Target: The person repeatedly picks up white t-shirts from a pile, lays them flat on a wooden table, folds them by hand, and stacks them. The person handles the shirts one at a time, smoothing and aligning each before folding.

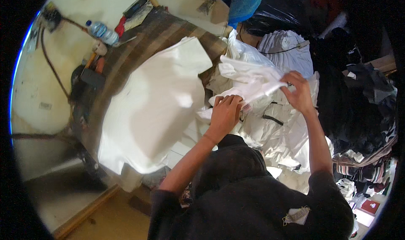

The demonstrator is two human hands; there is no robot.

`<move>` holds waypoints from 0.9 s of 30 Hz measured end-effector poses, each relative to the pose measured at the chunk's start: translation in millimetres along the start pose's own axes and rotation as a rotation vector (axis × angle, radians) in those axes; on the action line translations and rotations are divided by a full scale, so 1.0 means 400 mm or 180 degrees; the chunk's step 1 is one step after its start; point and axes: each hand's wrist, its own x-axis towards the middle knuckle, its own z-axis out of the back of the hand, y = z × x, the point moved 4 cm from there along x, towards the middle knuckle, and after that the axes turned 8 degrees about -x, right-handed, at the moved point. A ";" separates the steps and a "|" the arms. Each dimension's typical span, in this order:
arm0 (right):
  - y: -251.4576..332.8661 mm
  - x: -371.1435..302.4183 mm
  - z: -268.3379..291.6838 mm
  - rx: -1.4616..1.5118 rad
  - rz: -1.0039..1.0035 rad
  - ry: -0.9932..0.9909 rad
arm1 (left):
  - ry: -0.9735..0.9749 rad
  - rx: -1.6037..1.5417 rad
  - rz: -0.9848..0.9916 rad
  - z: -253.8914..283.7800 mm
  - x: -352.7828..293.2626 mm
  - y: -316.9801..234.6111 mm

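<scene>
Between my two hands a white cloth garment (253,80) is stretched, bunched and creased, over a heap of other white fabric. My left hand (227,111) is closed on its near left part, fingers curled over the cloth. Further right, my right hand (298,91) pinches the garment's right end between thumb and fingers. A white T-shirt (156,103) lies spread on a brown striped padded board (166,29) to the left of my hands, one sleeve toward the far side. Exactly which part of the held garment I grip is hidden by my fingers.
Beneath my hands lies a pile of crumpled white garments (280,132). A water bottle (102,32) and small tools lie along the board's far left edge. Dark clothes (354,105) are heaped at the right, with folded striped cloth (360,172) nearer. A black plastic bag (276,14) stands at the back.
</scene>
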 end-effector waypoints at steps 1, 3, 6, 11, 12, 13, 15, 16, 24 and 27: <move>-0.003 0.003 -0.016 0.0222 -0.0022 0.0015 | 0.0077 -0.0055 0.0255 -0.031 -0.048 0.010; -0.009 0.027 -0.009 0.0160 0.0137 -0.0254 | 0.0312 -0.0161 0.0753 -0.080 -0.110 0.035; -0.054 0.074 0.122 -0.0518 -0.0264 -0.1647 | -0.0331 -0.0551 0.0558 -0.058 -0.156 0.035; -0.135 0.177 0.435 -0.0918 -0.0406 -0.2647 | -0.1269 -0.0955 0.0631 0.095 -0.231 0.026; -0.135 0.212 0.478 -0.1223 -0.0182 -0.2317 | -0.1289 -0.0957 0.0766 0.116 -0.256 0.031; -0.134 0.231 0.570 -0.1539 -0.0129 -0.3004 | -0.1271 -0.0975 0.0913 0.129 -0.287 0.036; -0.193 0.220 0.689 0.0660 -0.1048 -0.3956 | -0.1010 -0.0904 0.1190 0.136 -0.345 0.058; -0.177 0.242 0.724 0.0015 -0.0801 -0.3725 | -0.0897 -0.0827 0.1429 0.135 -0.372 0.074; 0.049 0.150 0.805 -0.0459 -0.0197 -0.2416 | -0.0886 -0.1571 0.1494 0.193 -0.305 -0.034; 0.235 0.075 0.673 -0.0010 0.0389 -0.0625 | -0.1139 -0.1616 0.0572 0.238 -0.170 -0.188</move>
